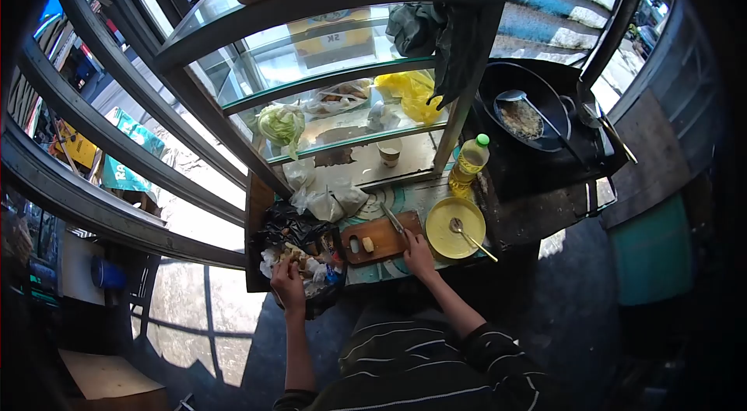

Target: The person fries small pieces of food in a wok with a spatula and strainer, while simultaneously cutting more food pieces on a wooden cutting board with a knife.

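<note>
Right hand grips a knife at the cutting board; left of it on the board lies a pale piece. Around the board: wok of food, far right; scrap-filled black bag, left, under the left hand, its hold unclear; bowl with spoon, right.

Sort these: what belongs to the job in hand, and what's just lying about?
Apparently in the work:
silver metal knife, in the right hand
brown rectangular wooden board
small pale-yellow food piece on it
black plastic bag with scraps, at the left hand

Apparently idle:
round yellow bowl with metal spoon
clear bottle of yellow liquid, green cap
pale green cabbage
round black wok
</note>
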Tool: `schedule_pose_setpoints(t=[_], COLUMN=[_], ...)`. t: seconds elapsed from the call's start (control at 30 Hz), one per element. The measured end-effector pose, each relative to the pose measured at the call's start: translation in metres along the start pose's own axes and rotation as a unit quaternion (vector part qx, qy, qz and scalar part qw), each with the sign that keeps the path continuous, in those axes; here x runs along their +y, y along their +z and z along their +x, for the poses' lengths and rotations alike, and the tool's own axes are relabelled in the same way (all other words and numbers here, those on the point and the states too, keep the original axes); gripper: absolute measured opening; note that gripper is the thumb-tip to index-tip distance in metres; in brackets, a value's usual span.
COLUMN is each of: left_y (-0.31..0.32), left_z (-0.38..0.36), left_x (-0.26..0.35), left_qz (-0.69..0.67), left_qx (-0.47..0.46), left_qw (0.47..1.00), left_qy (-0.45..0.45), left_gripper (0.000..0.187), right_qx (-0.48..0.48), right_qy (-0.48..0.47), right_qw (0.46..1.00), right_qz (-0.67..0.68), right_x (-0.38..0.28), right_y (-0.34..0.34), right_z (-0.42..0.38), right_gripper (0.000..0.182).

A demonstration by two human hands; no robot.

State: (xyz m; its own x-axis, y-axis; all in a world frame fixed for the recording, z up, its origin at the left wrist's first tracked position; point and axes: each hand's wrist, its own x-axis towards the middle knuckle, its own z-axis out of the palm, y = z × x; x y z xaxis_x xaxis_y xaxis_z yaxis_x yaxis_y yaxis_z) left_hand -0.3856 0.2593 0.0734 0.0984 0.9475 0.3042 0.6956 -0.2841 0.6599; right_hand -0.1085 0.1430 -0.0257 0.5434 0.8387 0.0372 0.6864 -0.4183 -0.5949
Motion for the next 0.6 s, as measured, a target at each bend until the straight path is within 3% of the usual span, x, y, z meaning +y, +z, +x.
schedule_pose_setpoints(t=[0.13, 0.2, 0.3, 0.37, 0.5, 0.6], left_y=[0.004, 0.009, 0.014, 0.015, 0.027, 0.049], left_z=[0.012, 0.014, 0.005, -0.004, -0.031, -0.05], left_x=[0.02, 0.027, 0.038, 0.052, 0.081, 0.11], left_qz=[-0.042, -0.052, -0.083, -0.109, -0.037, -0.002], left_qx=[0.0, 0.007, -0.005, -0.013, 0.016, 0.036], left_qw=[0.999, 0.998, 0.996, 0.993, 0.998, 0.998], left_qy=[0.01, 0.029, -0.008, -0.038, 0.039, 0.046], left_gripper=[0.015, 0.015, 0.014, 0.014, 0.013, 0.012], right_qx=[0.006, 0.014, 0.101, 0.192, 0.32, 0.301], right_qy=[-0.029, -0.034, -0.017, 0.022, 0.141, 0.195], right_qw=[0.997, 0.996, 0.986, 0.98, 0.91, 0.856], right_qz=[0.073, 0.083, 0.13, 0.05, -0.225, -0.374], right_x=[-0.008, -0.009, 0.015, 0.051, 0.145, 0.213], right_y=[-0.005, -0.037, -0.107, -0.173, -0.298, -0.361], right_z=[0.003, -0.005, 0.0, 0.012, 0.054, 0.091], right_gripper=[0.058, 0.057, 0.054, 0.054, 0.063, 0.066])
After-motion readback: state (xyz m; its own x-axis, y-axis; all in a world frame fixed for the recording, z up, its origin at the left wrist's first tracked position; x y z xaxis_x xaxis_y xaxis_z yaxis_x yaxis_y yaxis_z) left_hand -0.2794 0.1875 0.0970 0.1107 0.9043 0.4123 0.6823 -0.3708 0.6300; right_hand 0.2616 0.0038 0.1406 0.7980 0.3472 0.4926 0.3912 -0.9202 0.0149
